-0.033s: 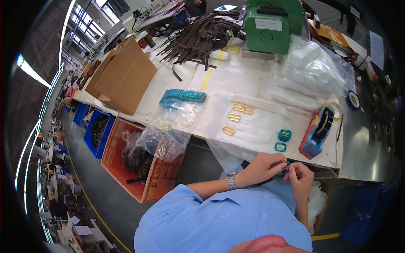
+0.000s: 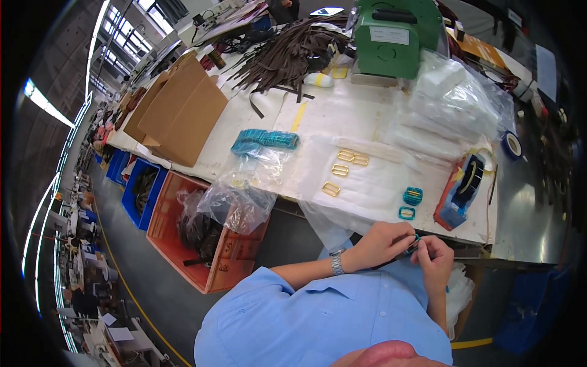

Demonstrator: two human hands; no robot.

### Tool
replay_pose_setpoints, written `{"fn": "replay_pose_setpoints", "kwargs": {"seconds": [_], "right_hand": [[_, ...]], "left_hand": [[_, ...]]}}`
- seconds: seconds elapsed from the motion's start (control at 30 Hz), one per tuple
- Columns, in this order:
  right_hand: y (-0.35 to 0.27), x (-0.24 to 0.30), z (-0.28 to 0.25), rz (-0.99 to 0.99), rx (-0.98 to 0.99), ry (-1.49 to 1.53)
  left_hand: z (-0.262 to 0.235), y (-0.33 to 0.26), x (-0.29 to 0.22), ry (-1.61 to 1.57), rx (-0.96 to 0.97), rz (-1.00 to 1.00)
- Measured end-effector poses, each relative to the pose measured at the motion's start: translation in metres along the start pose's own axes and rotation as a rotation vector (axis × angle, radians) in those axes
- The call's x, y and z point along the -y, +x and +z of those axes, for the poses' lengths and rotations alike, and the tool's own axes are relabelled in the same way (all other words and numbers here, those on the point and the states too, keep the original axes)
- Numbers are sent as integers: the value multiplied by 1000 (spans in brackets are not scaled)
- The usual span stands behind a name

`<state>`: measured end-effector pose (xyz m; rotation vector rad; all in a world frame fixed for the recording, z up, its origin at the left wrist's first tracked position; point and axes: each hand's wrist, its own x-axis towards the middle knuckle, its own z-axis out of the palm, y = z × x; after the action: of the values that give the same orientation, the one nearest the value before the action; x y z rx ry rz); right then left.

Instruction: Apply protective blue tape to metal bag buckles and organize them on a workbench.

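Just off the table's near edge, my left hand and my right hand meet around a small teal buckle. Both hands are closed on it with pinched fingertips, which hide much of the buckle. On the table beyond them lie a single teal buckle and a small pile of teal buckles. Several gold-coloured rectangular buckles rest on white sheeting to the left. A plastic-wrapped teal bundle lies farther left.
A tape dispenser stands right of the teal buckles. Behind are clear plastic bags, a green machine and dark strips. A cardboard box sits at left, above an orange crate and a blue bin.
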<state>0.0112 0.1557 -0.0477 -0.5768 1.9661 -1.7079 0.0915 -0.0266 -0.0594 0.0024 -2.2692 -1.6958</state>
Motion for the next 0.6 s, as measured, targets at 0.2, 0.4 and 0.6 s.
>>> {"fn": "replay_pose_setpoints", "kwargs": {"seconds": [0.2,0.4,0.6], "right_hand": [[-1,-2,-3,39,48,46],[0,-9,-13,101,177,199],[1,-15,-16,151,206,248]], "left_hand": [[2,-2,7,173,11,110],[7,-2,7,332,13,238],[8,-1,13,397,48,276]]}}
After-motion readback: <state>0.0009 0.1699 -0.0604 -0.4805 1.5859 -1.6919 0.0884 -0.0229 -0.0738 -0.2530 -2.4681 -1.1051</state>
